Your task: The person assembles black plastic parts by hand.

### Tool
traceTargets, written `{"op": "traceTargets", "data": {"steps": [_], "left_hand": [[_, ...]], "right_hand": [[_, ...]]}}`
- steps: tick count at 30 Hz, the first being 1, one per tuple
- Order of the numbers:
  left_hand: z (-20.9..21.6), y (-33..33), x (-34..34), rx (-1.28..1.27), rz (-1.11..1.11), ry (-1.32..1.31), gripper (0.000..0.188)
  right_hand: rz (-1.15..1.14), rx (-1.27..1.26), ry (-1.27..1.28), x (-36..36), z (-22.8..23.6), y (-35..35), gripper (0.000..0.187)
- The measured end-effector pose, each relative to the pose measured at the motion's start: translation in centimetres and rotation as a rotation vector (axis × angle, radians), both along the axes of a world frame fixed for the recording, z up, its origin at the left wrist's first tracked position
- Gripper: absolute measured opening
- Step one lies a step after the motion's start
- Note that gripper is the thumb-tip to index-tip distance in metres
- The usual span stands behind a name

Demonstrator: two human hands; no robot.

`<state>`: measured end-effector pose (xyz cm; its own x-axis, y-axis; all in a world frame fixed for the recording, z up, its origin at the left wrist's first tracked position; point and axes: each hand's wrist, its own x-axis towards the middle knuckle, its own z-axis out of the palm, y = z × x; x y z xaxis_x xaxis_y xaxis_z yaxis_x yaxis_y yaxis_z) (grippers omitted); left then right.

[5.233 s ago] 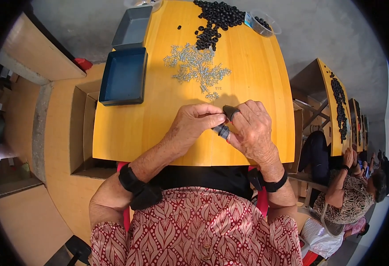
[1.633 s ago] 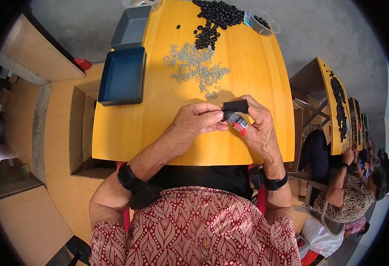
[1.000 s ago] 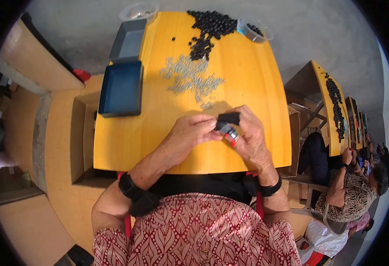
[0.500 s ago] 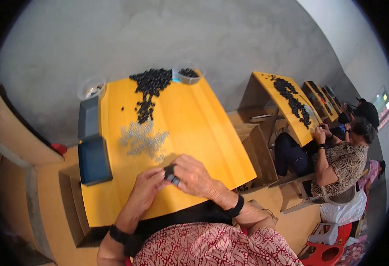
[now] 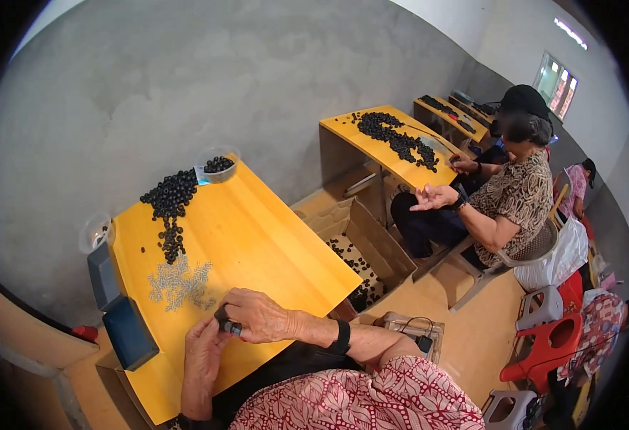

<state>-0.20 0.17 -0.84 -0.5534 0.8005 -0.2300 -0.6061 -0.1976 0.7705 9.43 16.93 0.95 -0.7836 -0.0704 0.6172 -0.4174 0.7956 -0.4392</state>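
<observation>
Over the near part of the yellow table, my hands meet with bent fingers. My right hand is closed around a small black piece, which has a greyish part at its lower side. The fingertips of my left hand pinch at the same piece from the left. Its exact kind is hidden by the fingers. Just beyond the hands lies a loose spread of small silvery metal parts. Behind those is a heap of small round black pieces, trailing toward me.
Two dark trays and a clear tub line the table's left edge. Another clear tub holds black pieces. A cardboard box with black pieces stands on the right. Beyond it a co-worker sits at another table.
My view has swung to the right, so the table appears further left and more of the co-worker shows. The co-worker's hands have moved apart. My hands keep hold of the black piece.
</observation>
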Motion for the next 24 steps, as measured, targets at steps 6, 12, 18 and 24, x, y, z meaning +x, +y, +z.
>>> {"op": "traceTargets", "data": {"steps": [6, 12, 18, 24], "left_hand": [[1.0, 0.0, 0.6, -0.045, 0.036, 0.019, 0.024], [0.1, 1.1, 0.3, -0.003, 0.037, 0.007, 0.022], [-0.9, 0.6, 0.2, -0.056, 0.027, -0.015, 0.022], [-1.0, -0.5, 0.1, -0.041, -0.023, 0.030, 0.024]], "right_hand": [[-0.037, 0.007, 0.120, -0.4, -0.1, -0.3, 0.017], [-0.049, -0.047, 0.047, 0.2, 0.1, 0.4, 0.022], [-0.051, -0.065, -0.011, 0.1, 0.4, -0.3, 0.023], [-0.056, -0.129, -0.140, -0.1, 0.5, -1.0, 0.022]]}}
